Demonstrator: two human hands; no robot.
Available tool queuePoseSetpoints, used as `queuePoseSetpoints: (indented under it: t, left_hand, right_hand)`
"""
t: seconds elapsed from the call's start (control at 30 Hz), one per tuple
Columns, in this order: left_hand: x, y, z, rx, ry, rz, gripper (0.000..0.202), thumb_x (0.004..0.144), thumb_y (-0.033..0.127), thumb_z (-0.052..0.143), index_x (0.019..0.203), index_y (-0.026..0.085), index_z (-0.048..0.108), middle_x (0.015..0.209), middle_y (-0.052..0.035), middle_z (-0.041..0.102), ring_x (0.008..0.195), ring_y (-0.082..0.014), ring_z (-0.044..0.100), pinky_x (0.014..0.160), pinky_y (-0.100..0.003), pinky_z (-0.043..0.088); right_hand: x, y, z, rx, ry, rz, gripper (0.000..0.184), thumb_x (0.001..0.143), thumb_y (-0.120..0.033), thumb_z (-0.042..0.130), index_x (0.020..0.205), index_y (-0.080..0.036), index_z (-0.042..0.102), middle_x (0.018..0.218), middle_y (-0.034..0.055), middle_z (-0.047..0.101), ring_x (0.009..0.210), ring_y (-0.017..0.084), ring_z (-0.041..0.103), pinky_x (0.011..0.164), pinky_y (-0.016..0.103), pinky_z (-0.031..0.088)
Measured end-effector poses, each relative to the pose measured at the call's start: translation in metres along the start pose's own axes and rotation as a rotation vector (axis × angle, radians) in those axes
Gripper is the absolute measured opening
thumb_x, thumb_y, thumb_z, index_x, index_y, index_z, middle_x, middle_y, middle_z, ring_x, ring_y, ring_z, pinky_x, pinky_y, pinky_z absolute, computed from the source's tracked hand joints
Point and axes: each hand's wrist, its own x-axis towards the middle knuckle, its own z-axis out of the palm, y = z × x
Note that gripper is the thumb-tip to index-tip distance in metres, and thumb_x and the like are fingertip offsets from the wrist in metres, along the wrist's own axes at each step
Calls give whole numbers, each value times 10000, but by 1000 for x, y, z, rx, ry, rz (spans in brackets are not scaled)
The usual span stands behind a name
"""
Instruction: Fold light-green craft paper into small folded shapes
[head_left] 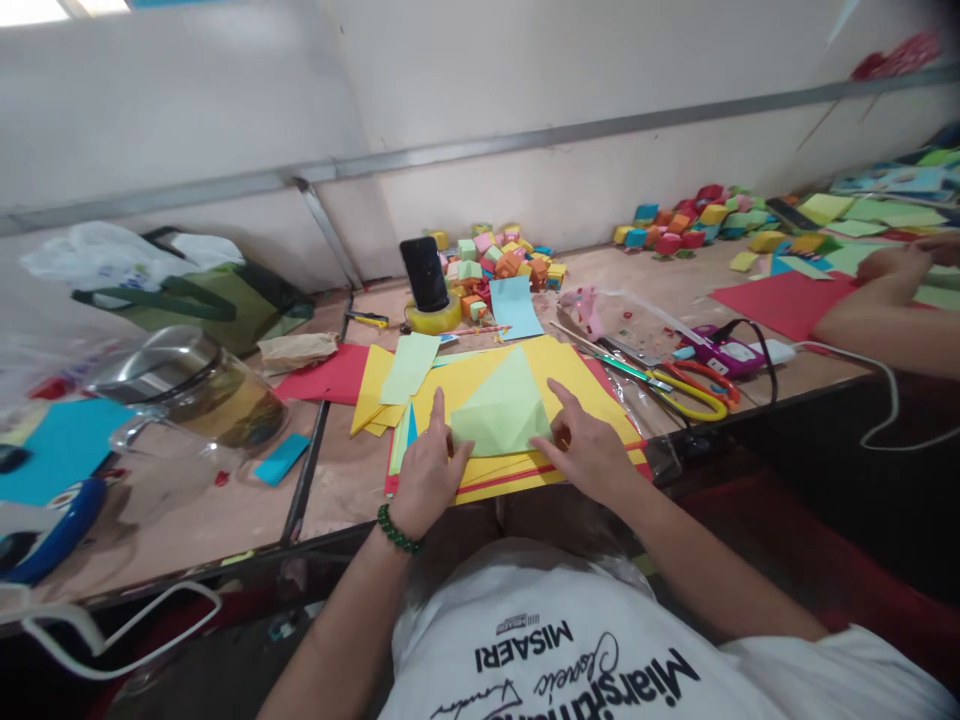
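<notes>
A folded light green paper [501, 412] lies on a stack of yellow sheets [559, 367] at the table's front edge. My left hand [427, 468], with a green bead bracelet at the wrist, pinches the paper's left corner, index finger stretched up beside it. On the paper's right corner presses my right hand [589, 448], index finger pointing up along its edge and the other fingers curled. Both hands hold the paper flat.
A phone [424, 272] stands on a tape roll. Heaps of small coloured paper cubes [501, 258] sit by the wall. Scissors [686, 388] lie right of the stack, a glass jug [196, 392] left. Another person's arm [885, 318] rests on red paper at far right.
</notes>
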Motion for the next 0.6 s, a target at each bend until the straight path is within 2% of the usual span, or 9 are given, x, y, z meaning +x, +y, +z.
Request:
queuePoseSetpoints:
  t: [0.03,0.1,0.17,0.23,0.3,0.37,0.47,0.6]
  left_hand:
    - [0,2,1,64,20,34,772,857,226,547,1510,121,147,811,-19,641,718,-174,608,681,-285,485]
    - [-1,7,2,192,48,104,709,865,196,542,1498,146,228,968,-93,648,870,-209,620,779,-332,488]
    - [-4,14,1,293,43,183,598,867,164,537,1442,213,383,1178,-155,601,1062,-257,580,899,-415,461]
    - [-8,22,-1,339,-5,285,489,861,136,539,1323,298,539,1356,-148,514,1224,-297,490,994,-516,393]
    - [-12,29,-6,357,-68,363,405,864,135,535,1206,331,631,1417,-121,482,1295,-323,429,1023,-588,343]
    - [-16,32,-11,367,-94,363,348,876,168,533,1159,323,662,1410,-121,500,1293,-337,434,1011,-619,342]
    - [-26,28,-21,362,-87,322,311,877,243,558,1159,312,669,1377,-129,537,1253,-343,478,979,-613,382]
    - [-36,12,-30,367,-43,289,265,892,285,549,1111,288,699,1319,-133,582,1208,-334,514,975,-579,400]
  right_hand:
    - [0,-2,0,-69,50,-62,488,837,-225,606,1312,-205,500,834,63,673,743,214,624,576,301,524]
    - [2,-6,0,-148,95,-261,324,848,-153,578,1157,-245,618,1021,102,669,920,232,611,695,329,550]
    - [3,-8,1,-156,57,-489,230,856,-111,564,1006,-246,674,1127,98,650,1029,227,579,822,355,546]
    - [4,-7,3,-155,-13,-622,176,854,-118,584,947,-225,688,1150,96,647,1051,226,567,874,378,535]
    - [3,-3,6,-163,-62,-635,177,842,-112,600,957,-208,694,1152,99,650,1042,232,565,871,390,534]
    - [-1,5,9,-168,-85,-590,231,826,-76,592,978,-214,700,1167,95,647,1056,239,556,874,402,527]
    - [-8,20,5,-169,-101,-505,306,801,-21,557,968,-226,711,1167,97,648,1076,246,541,874,412,516]
    - [-16,32,-7,-171,-90,-433,357,800,14,478,949,-210,713,1125,118,661,983,238,562,805,388,537]
